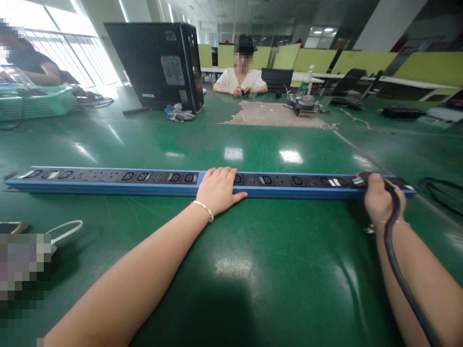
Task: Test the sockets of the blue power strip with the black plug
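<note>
A long blue power strip [159,190] with black sockets lies across the green table. My left hand [219,190] rests flat over its middle, fingers stretched across the top and thumb along the near side. Toward the strip's right end, my right hand [381,195] is closed around a black plug [360,179], which sits at the sockets there; whether it is fully seated I cannot tell. From that hand a thick black cable [392,250] runs down over my right forearm.
A black computer case [152,67] stands at the back left, with gloves [179,113] by it. Further left is a green basket [39,102]. Another person [240,79] sits opposite. A phone-like device [21,260] with a white cable lies near left; black cable [443,190] coils at right.
</note>
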`<state>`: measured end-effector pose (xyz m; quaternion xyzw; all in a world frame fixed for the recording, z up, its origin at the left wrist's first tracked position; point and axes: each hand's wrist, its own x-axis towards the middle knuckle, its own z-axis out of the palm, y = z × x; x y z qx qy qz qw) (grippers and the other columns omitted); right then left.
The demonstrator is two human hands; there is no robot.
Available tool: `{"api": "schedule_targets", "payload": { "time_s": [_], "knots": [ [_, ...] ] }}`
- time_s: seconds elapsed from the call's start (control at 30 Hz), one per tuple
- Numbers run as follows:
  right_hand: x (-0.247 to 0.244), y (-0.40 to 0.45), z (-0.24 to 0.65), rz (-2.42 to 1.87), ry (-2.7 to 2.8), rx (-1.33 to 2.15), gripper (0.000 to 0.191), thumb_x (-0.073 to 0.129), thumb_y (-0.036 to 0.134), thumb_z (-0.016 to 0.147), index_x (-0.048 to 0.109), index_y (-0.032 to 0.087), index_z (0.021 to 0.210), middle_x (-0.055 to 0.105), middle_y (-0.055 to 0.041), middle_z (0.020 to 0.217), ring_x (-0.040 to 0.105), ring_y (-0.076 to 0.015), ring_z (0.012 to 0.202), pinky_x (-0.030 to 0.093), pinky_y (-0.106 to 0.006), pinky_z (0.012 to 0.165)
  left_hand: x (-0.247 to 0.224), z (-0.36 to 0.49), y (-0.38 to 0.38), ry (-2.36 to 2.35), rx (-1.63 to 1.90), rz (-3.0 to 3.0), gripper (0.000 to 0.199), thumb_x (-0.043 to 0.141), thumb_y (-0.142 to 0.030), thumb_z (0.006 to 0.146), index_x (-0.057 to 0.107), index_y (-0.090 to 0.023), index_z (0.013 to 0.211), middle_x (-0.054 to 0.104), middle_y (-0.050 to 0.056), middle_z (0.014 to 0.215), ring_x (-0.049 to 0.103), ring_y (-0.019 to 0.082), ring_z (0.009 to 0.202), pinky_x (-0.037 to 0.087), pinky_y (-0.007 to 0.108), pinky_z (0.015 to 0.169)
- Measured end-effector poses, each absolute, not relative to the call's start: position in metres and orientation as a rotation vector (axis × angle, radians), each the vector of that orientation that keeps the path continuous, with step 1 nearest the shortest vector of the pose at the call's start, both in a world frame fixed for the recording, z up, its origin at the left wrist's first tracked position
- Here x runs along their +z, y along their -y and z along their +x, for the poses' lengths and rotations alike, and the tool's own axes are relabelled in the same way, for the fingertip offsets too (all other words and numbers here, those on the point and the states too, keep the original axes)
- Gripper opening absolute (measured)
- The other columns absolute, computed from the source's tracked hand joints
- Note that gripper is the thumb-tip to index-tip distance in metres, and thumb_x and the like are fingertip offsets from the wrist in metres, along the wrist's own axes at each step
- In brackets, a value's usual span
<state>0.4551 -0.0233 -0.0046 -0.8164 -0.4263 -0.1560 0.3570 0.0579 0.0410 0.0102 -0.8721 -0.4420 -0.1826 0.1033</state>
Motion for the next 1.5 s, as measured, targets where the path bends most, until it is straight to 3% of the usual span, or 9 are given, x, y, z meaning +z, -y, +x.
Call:
{"api": "schedule_targets", "payload": {
  "time_s": [0.17,0.37,0.53,0.83,1.03,1.23,1.5],
  "knots": [
    [0.002,0.025,0.450,-2.171,0.944,-0.321,0.053,0.031,0.040,0.085,0.068,0.009,0.106,0.067,-0.0181,0.103,0.056,-0.0307,0.110,0.038,-0.045,0.096,0.010,0.058,-0.041,1.302,-0.541,-2.570,0.065,0.053,-0.058,0.079,0.046,-0.013,0.125,0.057,0.012,0.122,0.050,0.027,0.114,0.032,0.039,0.099],
    [0.000,0.028,0.456,-2.202,0.746,-0.317,0.054,0.034,0.043,0.083,0.067,0.006,0.102,0.067,-0.0213,0.097,0.058,-0.0351,0.103,0.044,-0.046,0.087,0.010,0.058,-0.041,1.308,-0.544,-2.569,0.064,0.052,-0.059,0.079,0.046,-0.014,0.125,0.058,0.011,0.121,0.050,0.027,0.113,0.032,0.039,0.099],
    [0.001,0.028,0.458,-2.211,0.800,-0.348,0.053,0.031,0.042,0.084,0.068,0.008,0.099,0.067,-0.0184,0.091,0.059,-0.0326,0.098,0.045,-0.044,0.085,0.010,0.058,-0.041,1.307,-0.538,-2.571,0.064,0.053,-0.058,0.079,0.046,-0.014,0.125,0.057,0.012,0.122,0.050,0.027,0.114,0.032,0.039,0.099],
    [0.002,0.030,0.454,-2.161,0.799,-0.239,0.053,0.031,0.043,0.084,0.065,0.011,0.110,0.064,-0.0172,0.108,0.055,-0.0317,0.110,0.039,-0.046,0.094,0.009,0.057,-0.042,1.300,-0.550,-2.566,0.065,0.053,-0.058,0.079,0.046,-0.013,0.125,0.057,0.012,0.122,0.050,0.027,0.113,0.032,0.038,0.099],
    [-0.002,0.027,0.457,-2.091,0.981,-0.335,0.053,0.029,0.041,0.084,0.066,0.011,0.108,0.066,-0.0149,0.103,0.055,-0.0290,0.108,0.039,-0.043,0.094,0.011,0.058,-0.041,1.321,-0.536,-2.575,0.064,0.053,-0.059,0.079,0.046,-0.016,0.125,0.057,0.011,0.122,0.050,0.027,0.114,0.032,0.039,0.099],
    [0.003,0.021,0.462,-2.212,1.102,-0.406,0.044,0.037,0.037,0.085,0.065,0.016,0.112,0.065,-0.0145,0.108,0.056,-0.0293,0.107,0.041,-0.045,0.092,0.010,0.059,-0.041,1.319,-0.541,-2.574,0.064,0.054,-0.058,0.078,0.046,-0.015,0.126,0.057,0.011,0.122,0.050,0.027,0.114,0.032,0.039,0.099],
    [0.009,0.021,0.461,-2.277,1.123,-0.322,0.046,0.042,0.042,0.082,0.061,0.021,0.119,0.063,-0.0128,0.114,0.056,-0.0282,0.107,0.043,-0.042,0.089,0.010,0.058,-0.042,1.320,-0.535,-2.581,0.065,0.053,-0.059,0.079,0.045,-0.014,0.126,0.057,0.012,0.122,0.049,0.027,0.115,0.031,0.039,0.100]
  ]
}}
